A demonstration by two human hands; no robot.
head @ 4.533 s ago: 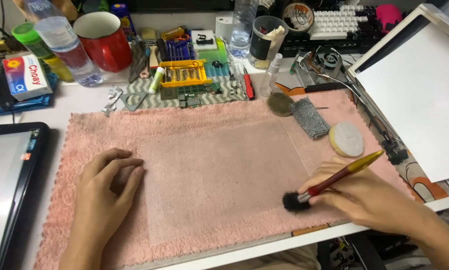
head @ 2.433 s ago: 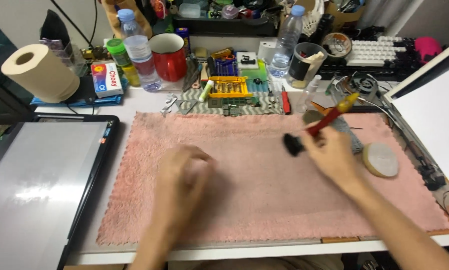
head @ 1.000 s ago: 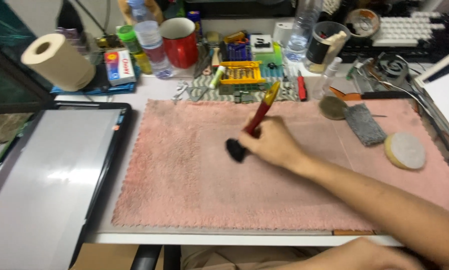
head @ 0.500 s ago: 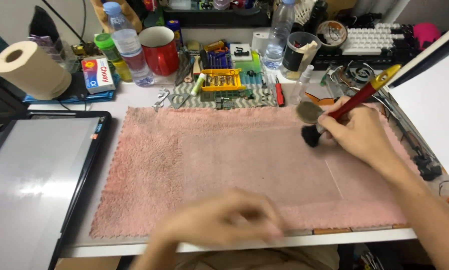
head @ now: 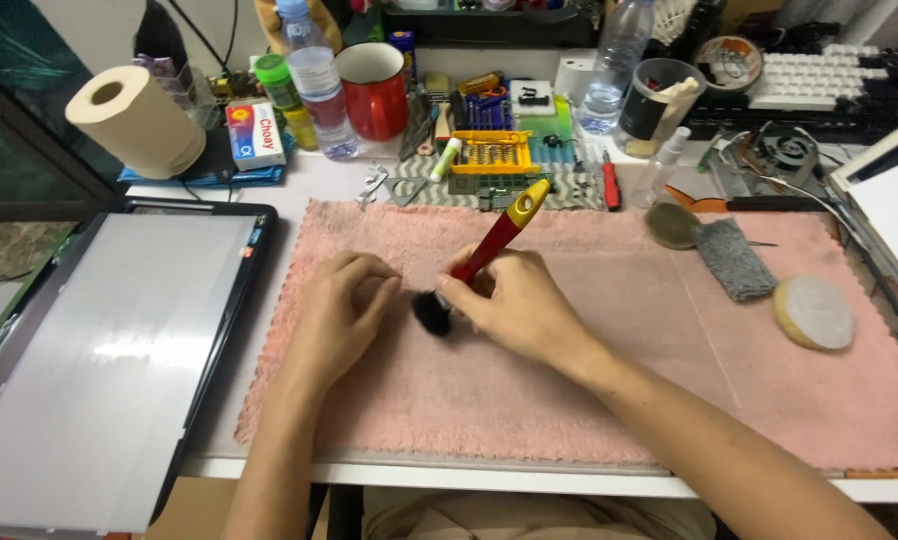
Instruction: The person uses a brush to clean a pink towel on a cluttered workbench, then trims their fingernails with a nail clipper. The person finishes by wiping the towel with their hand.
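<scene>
Pink towel [head: 589, 390] spread over the table [head: 309, 180], right hand [head: 514, 305] with fingers [head: 459, 292] closed around a red-and-yellow-handled brush [head: 484, 255], black bristles down on the towel, left hand [head: 339, 310] just left, loosely curled, holding nothing visible, tablet [head: 99, 350] far left.

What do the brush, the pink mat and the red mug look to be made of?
Brush: glossy red and yellow handle, probably plastic or painted wood; soft black bristles. Pink mat: fuzzy, matte cloth, like towelling, with a wavy edge. Red mug: shiny, likely enamel or glazed ceramic.
</scene>
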